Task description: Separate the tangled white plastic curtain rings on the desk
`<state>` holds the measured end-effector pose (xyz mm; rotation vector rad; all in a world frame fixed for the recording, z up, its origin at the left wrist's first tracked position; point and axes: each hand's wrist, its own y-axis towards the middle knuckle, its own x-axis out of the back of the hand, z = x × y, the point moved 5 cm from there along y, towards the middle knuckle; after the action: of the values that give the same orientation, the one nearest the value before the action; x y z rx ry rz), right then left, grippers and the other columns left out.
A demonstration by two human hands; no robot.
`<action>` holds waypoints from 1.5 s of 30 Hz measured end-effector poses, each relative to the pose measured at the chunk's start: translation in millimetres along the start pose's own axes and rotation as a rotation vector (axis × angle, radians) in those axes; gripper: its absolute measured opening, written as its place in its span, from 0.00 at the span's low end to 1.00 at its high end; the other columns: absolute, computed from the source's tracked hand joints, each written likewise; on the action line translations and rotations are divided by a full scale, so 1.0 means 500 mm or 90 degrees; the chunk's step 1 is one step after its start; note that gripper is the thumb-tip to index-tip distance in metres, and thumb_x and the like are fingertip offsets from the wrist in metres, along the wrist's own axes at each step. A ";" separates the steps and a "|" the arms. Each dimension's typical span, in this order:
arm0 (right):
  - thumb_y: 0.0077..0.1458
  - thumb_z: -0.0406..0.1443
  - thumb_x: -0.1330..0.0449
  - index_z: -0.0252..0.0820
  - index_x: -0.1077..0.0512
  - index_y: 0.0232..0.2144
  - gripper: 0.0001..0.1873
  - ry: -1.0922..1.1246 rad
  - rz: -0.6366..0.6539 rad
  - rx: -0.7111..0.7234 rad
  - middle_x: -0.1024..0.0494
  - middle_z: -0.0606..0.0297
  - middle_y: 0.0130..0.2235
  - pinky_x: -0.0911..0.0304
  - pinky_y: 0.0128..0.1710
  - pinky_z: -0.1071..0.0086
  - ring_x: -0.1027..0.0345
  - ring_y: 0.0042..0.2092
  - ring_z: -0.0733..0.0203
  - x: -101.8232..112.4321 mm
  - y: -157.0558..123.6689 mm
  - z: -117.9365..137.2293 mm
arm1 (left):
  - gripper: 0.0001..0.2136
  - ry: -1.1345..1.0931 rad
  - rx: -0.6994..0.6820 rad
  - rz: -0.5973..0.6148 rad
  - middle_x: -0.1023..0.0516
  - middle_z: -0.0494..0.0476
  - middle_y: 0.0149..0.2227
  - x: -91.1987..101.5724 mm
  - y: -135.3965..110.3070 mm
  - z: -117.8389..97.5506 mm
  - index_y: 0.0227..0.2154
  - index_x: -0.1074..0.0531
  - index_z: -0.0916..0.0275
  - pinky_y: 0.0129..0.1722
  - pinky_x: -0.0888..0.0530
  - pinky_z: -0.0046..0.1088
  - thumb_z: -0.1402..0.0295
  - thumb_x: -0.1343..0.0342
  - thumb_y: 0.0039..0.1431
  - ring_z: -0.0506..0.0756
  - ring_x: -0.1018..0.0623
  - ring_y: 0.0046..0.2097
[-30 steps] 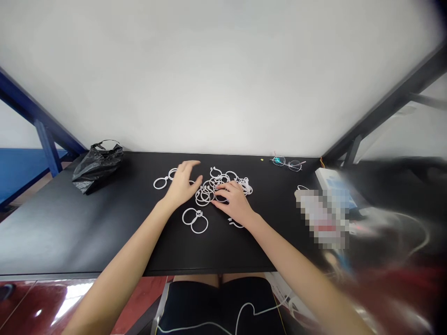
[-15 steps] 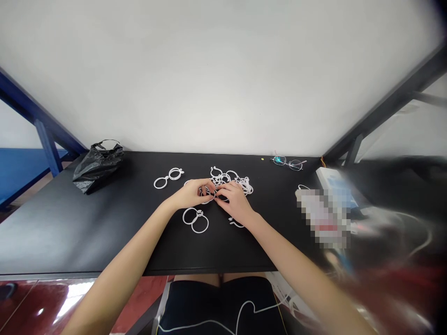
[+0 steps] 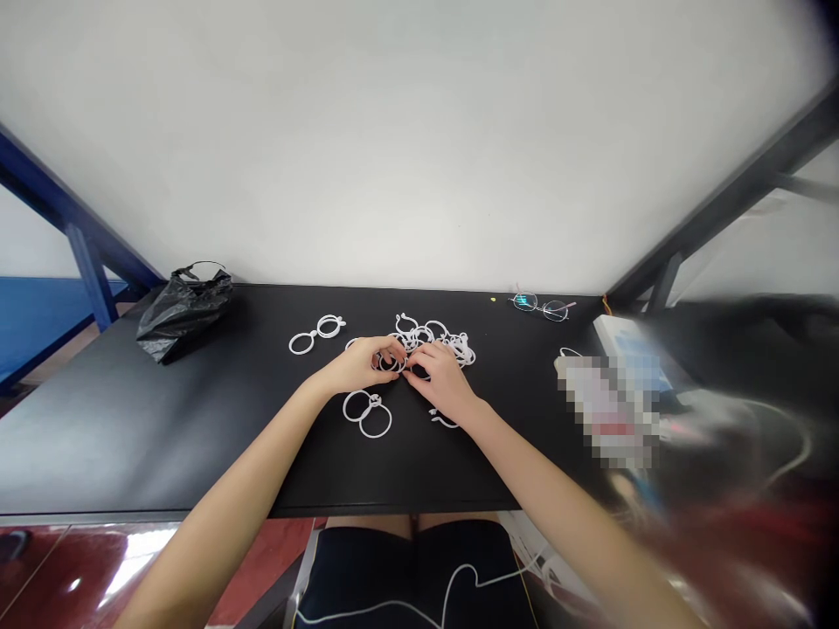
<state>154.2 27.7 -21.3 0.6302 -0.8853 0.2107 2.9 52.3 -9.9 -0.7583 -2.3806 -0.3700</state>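
My left hand (image 3: 362, 365) pinches a thin white plastic ring (image 3: 391, 370), its thumb and fingers curled around it. Fingertip to fingertip with it, my right hand (image 3: 440, 376) grips another white ring at its joint; the fingers partly hide where the two meet. Just behind the hands lies a tangled pile of white plastic rings (image 3: 462, 351), some of them open. Closer to me are two joined rings (image 3: 376, 436), and an open ring (image 3: 443, 423) lies partly under my right wrist. Linked rings (image 3: 301, 352) rest on the left.
A black plastic bag (image 3: 184, 313) stands at the back left of the black table (image 3: 163, 437). Eyeglasses (image 3: 554, 311) lie near the wall. On the right are a white box (image 3: 626, 345) and a blurred-out object (image 3: 606, 406). A white cable (image 3: 380, 604) crosses my lap.
Both hands stay almost in place. The fingers of my left hand have shifted slightly around the ring near the right fingertips.
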 end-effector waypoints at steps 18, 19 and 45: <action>0.55 0.26 0.39 0.42 0.27 0.31 0.06 0.052 -0.011 0.010 0.22 0.63 0.39 0.40 0.46 0.60 0.28 0.42 0.57 -0.006 -0.002 -0.008 | 0.07 -0.023 -0.001 -0.020 0.21 0.51 0.32 -0.003 0.000 -0.003 0.35 0.26 0.62 0.36 0.29 0.27 0.74 0.42 0.51 0.51 0.22 0.35; 0.55 0.26 0.38 0.42 0.27 0.31 0.06 0.053 -0.011 0.011 0.22 0.63 0.39 0.40 0.46 0.60 0.28 0.42 0.57 -0.006 -0.002 -0.008 | 0.06 -0.023 -0.002 -0.027 0.21 0.51 0.31 -0.002 0.000 -0.003 0.34 0.26 0.62 0.36 0.29 0.27 0.74 0.42 0.52 0.51 0.22 0.34; 0.57 0.36 0.38 0.44 0.32 0.48 0.16 0.199 -0.195 -0.073 0.22 0.59 0.45 0.29 0.45 0.60 0.25 0.40 0.57 0.023 -0.006 -0.013 | 0.14 -0.606 0.064 -0.093 0.19 0.53 0.34 -0.005 0.007 0.009 0.39 0.28 0.63 0.44 0.26 0.29 0.69 0.32 0.50 0.51 0.20 0.37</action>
<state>167.0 28.1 -16.6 0.5981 -0.4888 -0.0192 4.4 55.7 -14.7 -0.8268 -3.3179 0.1010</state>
